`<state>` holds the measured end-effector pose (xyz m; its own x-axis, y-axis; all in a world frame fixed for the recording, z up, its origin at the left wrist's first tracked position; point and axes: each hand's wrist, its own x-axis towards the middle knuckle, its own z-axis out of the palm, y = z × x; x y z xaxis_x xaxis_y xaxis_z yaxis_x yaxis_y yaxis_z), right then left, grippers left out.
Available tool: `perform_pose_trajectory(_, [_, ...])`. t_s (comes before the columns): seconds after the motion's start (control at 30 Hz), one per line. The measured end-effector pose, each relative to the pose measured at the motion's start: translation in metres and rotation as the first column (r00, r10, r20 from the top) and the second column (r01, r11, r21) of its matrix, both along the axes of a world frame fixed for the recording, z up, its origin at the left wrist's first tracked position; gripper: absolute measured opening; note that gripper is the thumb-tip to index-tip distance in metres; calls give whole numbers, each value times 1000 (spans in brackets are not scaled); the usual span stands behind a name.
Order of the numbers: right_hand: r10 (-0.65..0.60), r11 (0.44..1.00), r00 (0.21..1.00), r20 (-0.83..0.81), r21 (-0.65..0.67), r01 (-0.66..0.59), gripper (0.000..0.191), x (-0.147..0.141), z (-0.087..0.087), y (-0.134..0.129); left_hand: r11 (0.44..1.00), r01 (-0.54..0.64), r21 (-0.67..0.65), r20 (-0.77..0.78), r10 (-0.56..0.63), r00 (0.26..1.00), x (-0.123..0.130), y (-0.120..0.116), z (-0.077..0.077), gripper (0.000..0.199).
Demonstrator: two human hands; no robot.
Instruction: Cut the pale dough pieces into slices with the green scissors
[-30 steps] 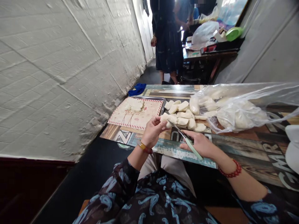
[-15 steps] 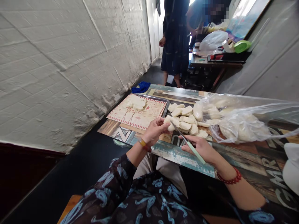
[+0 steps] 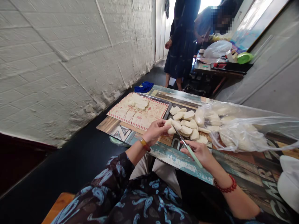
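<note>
My left hand [image 3: 153, 133] pinches a pale bun-like piece [image 3: 171, 129] above the table's front half. In my right hand [image 3: 200, 153] is a knife [image 3: 194, 156] with a mint-green handle, its thin blade pointing up and left to the held piece. How far the blade has cut in cannot be told. Just beyond lies a heap of cut white bun-like pieces [image 3: 187, 123]. To the left, a metal tray [image 3: 168, 107] is partly covered by a paper sheet [image 3: 116, 112] with a red striped border. Several white pieces [image 3: 140, 104] with thin sticks rest on that sheet.
A clear plastic bag [image 3: 247, 132] of white buns lies right of the heap. A blue cloth [image 3: 144, 87] sits at the table's far left corner. Something white [image 3: 288, 177] stands at the right edge. Two people are near a cluttered table [image 3: 203, 66] behind.
The view has shifted slightly, so the background sits lower. The knife tip has moved a little up and left against the held piece. Both hands keep their hold.
</note>
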<state>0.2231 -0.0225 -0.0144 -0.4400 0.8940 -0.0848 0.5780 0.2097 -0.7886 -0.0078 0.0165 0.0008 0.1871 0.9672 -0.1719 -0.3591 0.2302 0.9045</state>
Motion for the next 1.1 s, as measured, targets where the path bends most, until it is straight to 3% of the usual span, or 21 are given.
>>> perform_pose_trajectory(0.3, [80,994,996,36,-76,-77,55,4,14,-3,998,-63,12,65,63,996,-4,-1,-4,47])
perform_pose_trajectory(0.67, [99,991,992,75,-102,-91,53,-2,13,1,996,-77,52,31,75,997,-6,-6,0,45])
perform_pose_trajectory(1.1, [120,990,992,28,-82,-117,45,-15,16,8,990,88,112,-107,-76,991,-11,-7,5,42])
